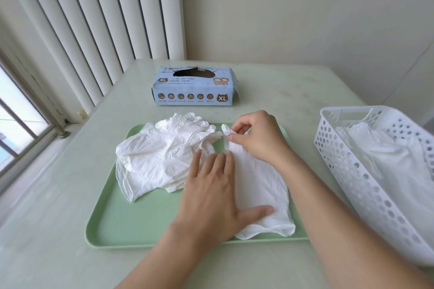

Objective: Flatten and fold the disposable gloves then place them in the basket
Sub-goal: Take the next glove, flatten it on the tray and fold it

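- Table (293,91): pale, glossy top, set against a wall and vertical blinds (94,30); bears all items below.
- Tray (141,225): light green, rectangular, rounded corners, long side running left to right, at the near middle of the table.
- Basket (366,185): white, perforated walls, at the right edge of the table, just beside the tray; holds white gloves (385,155) already laid inside.
- Glove box (195,87): blue carton marked XL, torn opening on top, beyond the tray's far edge.
- Glove pile (159,157): crumpled white gloves heaped on the left half of the tray, finger ends toward the far right.
- Working glove (260,185): white, lying flat on the right half of the tray; long axis runs near to far, cuff toward the person, finger ends toward the far edge.
- Left hand (211,192): palm down on the working glove's left side, fingers straight and close together pointing away, thumb spread out right across the cuff area.
- Right hand (256,138): at the glove's far end, thumb and forefinger pinching one glove finger (226,129), remaining fingers curled.
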Demonstrator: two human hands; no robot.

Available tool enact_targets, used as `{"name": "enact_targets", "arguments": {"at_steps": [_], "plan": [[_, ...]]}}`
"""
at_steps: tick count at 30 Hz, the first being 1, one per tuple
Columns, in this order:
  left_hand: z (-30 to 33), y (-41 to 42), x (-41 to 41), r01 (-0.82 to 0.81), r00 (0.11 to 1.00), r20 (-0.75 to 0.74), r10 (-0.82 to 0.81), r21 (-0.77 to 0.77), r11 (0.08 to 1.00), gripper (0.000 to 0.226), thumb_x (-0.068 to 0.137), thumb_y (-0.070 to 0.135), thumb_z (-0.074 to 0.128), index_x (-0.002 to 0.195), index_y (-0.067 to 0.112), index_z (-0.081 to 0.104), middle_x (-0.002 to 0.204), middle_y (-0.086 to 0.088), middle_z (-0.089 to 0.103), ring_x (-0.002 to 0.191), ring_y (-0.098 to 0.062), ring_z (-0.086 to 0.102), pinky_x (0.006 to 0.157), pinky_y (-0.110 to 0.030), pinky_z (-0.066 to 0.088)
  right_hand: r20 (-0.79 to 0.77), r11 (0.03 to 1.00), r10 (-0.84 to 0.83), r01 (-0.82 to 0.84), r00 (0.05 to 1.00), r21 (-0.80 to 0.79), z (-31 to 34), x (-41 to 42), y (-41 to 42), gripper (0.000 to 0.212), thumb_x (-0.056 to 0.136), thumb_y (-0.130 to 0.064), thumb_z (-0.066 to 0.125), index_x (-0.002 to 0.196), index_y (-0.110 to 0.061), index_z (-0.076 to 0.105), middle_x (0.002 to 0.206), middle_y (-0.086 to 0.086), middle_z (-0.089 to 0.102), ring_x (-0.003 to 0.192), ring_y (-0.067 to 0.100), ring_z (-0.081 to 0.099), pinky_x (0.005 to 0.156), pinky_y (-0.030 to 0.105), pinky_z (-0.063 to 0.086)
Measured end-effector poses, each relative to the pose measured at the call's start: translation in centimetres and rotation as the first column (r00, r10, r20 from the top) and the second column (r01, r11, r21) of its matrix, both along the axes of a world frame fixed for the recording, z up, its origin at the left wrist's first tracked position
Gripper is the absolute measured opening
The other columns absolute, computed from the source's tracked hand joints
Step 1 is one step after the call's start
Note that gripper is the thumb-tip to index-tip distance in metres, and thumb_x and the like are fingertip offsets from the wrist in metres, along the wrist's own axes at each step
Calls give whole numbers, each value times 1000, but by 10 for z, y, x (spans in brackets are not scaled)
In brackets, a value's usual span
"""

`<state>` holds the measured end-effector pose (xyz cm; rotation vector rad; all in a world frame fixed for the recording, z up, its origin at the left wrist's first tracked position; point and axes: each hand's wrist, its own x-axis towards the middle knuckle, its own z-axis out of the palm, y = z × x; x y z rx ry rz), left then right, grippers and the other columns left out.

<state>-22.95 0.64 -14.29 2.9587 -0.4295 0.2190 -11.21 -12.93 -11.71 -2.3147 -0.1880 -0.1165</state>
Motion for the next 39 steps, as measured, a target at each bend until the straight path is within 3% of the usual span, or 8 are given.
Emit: {"name": "enact_targets", "arguments": {"at_steps": [4, 8, 12, 16, 24, 29, 33, 39], "plan": [[0, -7, 5, 39, 998, -58, -36, 47, 998, 123, 73, 97, 25, 160, 9, 21, 160, -9, 33, 150, -26, 25, 124, -48, -3, -26, 995, 45, -47, 999, -85, -12, 4, 9, 27, 74, -29, 89, 95, -20, 75, 83, -4, 70, 74, 11, 60, 63, 26, 41], [-5, -5, 5, 48, 997, -63, -44, 57, 997, 113, 77, 95, 27, 149, 11, 46, 163, -15, 31, 148, -33, 33, 121, -51, 1, 88, 989, -133, 137, 987, -49, 7, 15, -14, 39, 76, -44, 86, 102, -19, 73, 92, -1, 69, 87, 18, 62, 76, 31, 48], [-5, -5, 9, 77, 995, -77, -70, 90, 993, 107, 77, 96, 22, 153, 21, 34, 167, 3, 21, 146, -25, 26, 124, -54, -2, 33, 949, -245, 246, 969, -196, 2, 27, -39, 37, 84, -46, 76, 93, -10, 73, 94, 6, 73, 97, 27, 66, 84, 37, 54], [-3, -4, 9, 60, 994, -94, -51, 87, 994, 115, 75, 97, 22, 157, 17, 27, 160, 3, 31, 146, -24, 27, 124, -53, 1, -137, 968, -208, 184, 968, -169, -13, 27, -38, 26, 75, -41, 86, 79, -18, 75, 81, -3, 72, 87, 21, 67, 80, 32, 55], [-4, -5, 7, 56, 994, -102, -45, 108, 993, 115, 76, 97, 20, 158, 17, 28, 164, -5, 26, 149, -28, 22, 124, -53, 0, 44, 999, -39, 39, 998, 2, -5, 24, -30, 10, 83, -17, 81, 78, -16, 72, 78, -3, 71, 50, -3, 51, 53, 12, 34], [-2, -6, 8, 72, 991, -121, -55, 141, 987, 112, 77, 96, 17, 158, 19, 23, 171, 1, 7, 147, -29, 20, 123, -55, -1, 25, 949, -201, 201, 979, -244, -19, 30, -32, 35, 79, -38, 84, 102, -15, 69, 97, -2, 67, 93, 19, 62, 78, 32, 48], [-3, -6, 9, 64, 993, -106, -48, 155, 986, 112, 77, 97, 16, 158, 19, 21, 168, -3, 15, 149, -29, 18, 122, -55, 0, 43, 984, -159, 162, 986, -77, -22, 33, -33, 15, 79, -23, 84, 73, -19, 71, 71, -4, 68, 68, 12, 64, 65, 26, 45], [-4, -7, 8, 53, 993, -112, -35, 157, 986, 113, 77, 97, 16, 160, 20, 19, 167, -6, 15, 150, -30, 15, 122, -55, -1, 174, 994, -109, 106, 979, 23, -18, 30, -22, 11, 80, -24, 81, 76, -21, 72, 68, -12, 65, 54, 1, 51, 62, 28, 43]]}}
